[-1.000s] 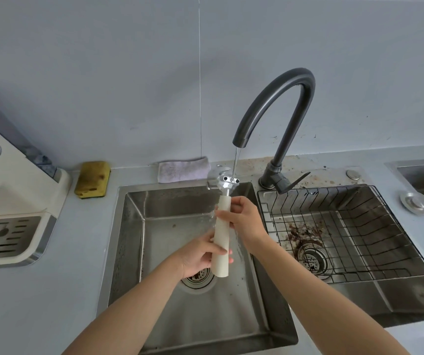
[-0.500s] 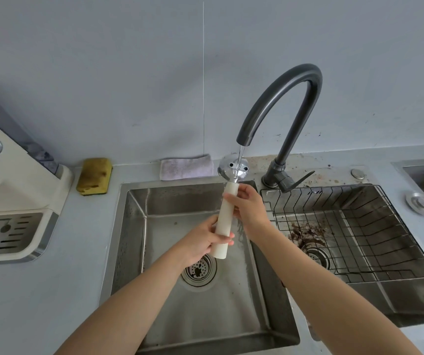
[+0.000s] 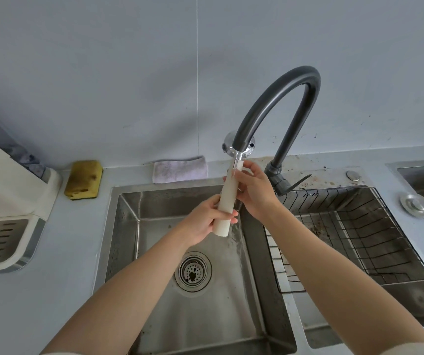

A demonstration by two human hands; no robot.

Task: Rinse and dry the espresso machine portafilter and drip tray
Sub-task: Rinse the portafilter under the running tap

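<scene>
No legible text, no labels or numbers, none on the espresso machine (image 3: 8, 190), portafilter (image 3: 227, 198) or faucet (image 3: 295, 75)

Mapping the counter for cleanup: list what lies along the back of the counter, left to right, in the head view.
Espresso machine → yellow sponge → folded cloth → faucet → small metal button → round metal lid.

Wall (image 3: 103, 73): pale grey-blue panels, one vertical seam, soft even light. Bench (image 3: 64, 252): light grey, brown stains behind the dark arched faucet (image 3: 295, 78). Steel left basin (image 3: 126, 221) with a drain strainer (image 3: 193, 270); the right basin holds a black wire rack (image 3: 385, 239). Yellow sponge (image 3: 84, 179) and folded cloth (image 3: 180, 170) lie along the back edge.
</scene>
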